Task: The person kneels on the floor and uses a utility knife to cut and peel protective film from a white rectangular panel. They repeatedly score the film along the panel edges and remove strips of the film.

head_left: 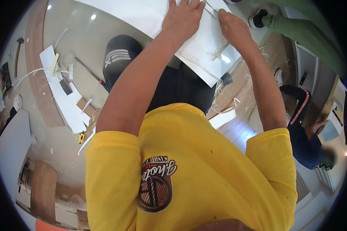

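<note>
A large white panel [142, 13] lies in front of me and above my dark-trousered legs, one corner pointing back toward me. On its surface rests my left hand [184, 18], palm down with the fingers stretched forward; the fingertips run to the top of the view. My right hand [234, 29] is at the panel's right part, thumb and fingers drawn together. What sits between those fingers, if anything, is hidden. A thin dark line or strip runs along the panel between both hands. Light tape-like strips [218, 52] show on the panel below my right hand.
Offcuts of white board [61, 98], loose edging strips [66, 60], a yellow tape measure [78, 138] and a hammer [18, 52] lie on the floor at left. A person in green trousers [297, 32] stands close at upper right; another person [306, 148] works at far right.
</note>
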`<state>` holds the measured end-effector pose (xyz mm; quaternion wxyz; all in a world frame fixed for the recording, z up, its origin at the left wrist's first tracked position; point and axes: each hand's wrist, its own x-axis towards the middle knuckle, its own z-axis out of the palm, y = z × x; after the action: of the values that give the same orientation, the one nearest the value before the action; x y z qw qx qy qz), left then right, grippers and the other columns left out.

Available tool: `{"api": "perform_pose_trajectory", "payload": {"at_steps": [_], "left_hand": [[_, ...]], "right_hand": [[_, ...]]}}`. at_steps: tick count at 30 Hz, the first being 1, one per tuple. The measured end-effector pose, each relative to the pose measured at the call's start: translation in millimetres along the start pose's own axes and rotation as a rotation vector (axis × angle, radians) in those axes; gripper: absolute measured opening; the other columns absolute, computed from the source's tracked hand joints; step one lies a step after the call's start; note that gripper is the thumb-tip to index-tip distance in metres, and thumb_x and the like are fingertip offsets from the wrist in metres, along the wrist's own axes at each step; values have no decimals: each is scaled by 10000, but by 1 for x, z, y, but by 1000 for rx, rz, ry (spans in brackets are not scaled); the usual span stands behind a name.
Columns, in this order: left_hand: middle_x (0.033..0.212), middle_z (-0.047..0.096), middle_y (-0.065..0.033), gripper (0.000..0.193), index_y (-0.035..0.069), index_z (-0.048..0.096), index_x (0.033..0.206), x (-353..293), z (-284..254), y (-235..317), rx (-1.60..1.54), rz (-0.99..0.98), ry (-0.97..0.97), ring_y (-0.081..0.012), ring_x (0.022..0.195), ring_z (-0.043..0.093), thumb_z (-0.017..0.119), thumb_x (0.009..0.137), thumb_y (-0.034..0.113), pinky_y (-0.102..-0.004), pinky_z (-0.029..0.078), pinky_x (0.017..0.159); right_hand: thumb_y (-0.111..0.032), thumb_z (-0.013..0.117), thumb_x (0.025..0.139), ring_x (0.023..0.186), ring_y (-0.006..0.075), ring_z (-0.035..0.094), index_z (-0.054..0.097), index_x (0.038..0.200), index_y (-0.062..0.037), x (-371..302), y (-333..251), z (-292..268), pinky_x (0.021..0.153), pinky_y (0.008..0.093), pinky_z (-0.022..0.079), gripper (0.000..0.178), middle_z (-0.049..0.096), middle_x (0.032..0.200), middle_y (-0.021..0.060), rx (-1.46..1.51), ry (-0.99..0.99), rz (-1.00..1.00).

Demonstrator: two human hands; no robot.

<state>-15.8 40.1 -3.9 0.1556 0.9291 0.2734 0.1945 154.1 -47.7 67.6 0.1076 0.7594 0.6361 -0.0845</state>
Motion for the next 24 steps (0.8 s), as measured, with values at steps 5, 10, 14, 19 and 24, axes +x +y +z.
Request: {"api": "perform_pose_trajectory", "payload": {"at_steps": [5,10,14,19,24], "left_hand": [[1406,576,-163,471,18,606,1391,-1,4,2,0,10,10,-390,1468,407,507,945,131,-702,275,1178],[1420,566,-165,473,17,596,1399,-2,1,1,5,-1,-35,-387,1472,402,505,945,116,-700,270,1183],[1435,558,-163,479,14,585,1407,-1,-3,4,19,11,-48,-385,1478,395,502,944,100,-703,265,1184],[1449,554,-147,472,12,579,1406,-4,-2,3,26,28,-28,-382,1480,394,493,950,97,-712,264,1179],[1452,553,-138,471,9,570,1411,1,-4,5,27,28,-49,-371,1472,409,487,957,100,-712,273,1173]], "right_hand": [[-108,470,993,958,420,699,548,1037,-24,-16,5,5,821,532,543,122,715,978,220,40,-20,43],[-127,484,1001,958,415,696,554,1038,-28,-13,11,2,820,532,539,127,711,979,227,44,-21,4],[-190,517,1032,942,423,682,588,1081,-36,-10,25,7,824,523,530,176,701,1004,219,139,-80,-2],[-230,680,943,874,458,664,608,1064,29,-15,26,-19,778,507,507,295,670,893,282,466,-14,218],[-200,686,912,848,480,635,631,926,26,11,29,-1,751,518,493,232,653,863,275,475,316,57]]}}
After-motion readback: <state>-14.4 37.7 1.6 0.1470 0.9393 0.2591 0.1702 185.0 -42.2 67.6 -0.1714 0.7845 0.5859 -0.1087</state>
